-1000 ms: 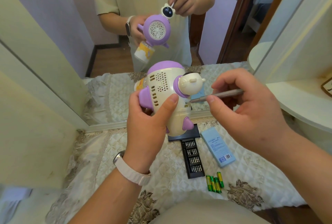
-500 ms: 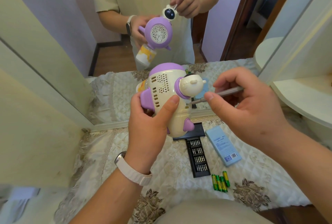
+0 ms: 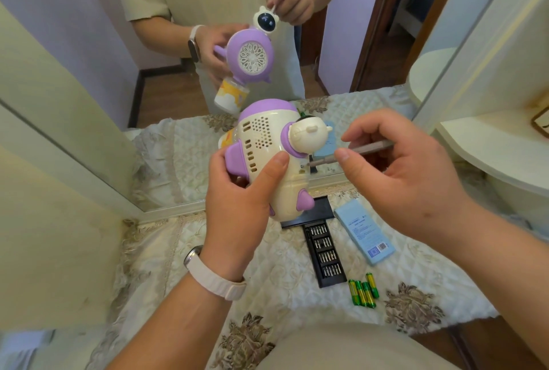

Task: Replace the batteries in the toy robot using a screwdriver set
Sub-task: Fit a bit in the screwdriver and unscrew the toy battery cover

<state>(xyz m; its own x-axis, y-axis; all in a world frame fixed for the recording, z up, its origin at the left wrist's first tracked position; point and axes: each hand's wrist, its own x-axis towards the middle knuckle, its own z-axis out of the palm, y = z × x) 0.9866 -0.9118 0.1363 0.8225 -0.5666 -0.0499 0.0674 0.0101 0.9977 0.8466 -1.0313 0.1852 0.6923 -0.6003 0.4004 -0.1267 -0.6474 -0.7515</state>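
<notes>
Left hand (image 3: pixel 240 200) grips the toy robot (image 3: pixel 267 156), thumb and fingers curled round its body, raised over the rear edge of the quilted surface (image 3: pixel 282 280). Right hand (image 3: pixel 410 179) pinches the screwdriver (image 3: pixel 356 151), tip apparently seated in the robot's back. 4 green batteries (image 3: pixel 364 292) lie near the front edge, beside the bit tray (image 3: pixel 325 254).

Toy robot (image 3: pixel 267 138): cream, purple trim. Screwdriver (image 3: pixel 365 148): grey. Bit tray (image 3: pixel 325 254): black. Box (image 3: pixel 364 233): pale blue. Batteries (image 3: pixel 363 292): green with yellow. Surface cover (image 3: pixel 166 251): cream quilting, brown floral motifs. Watch strap (image 3: pixel 214 280): pale pink.
</notes>
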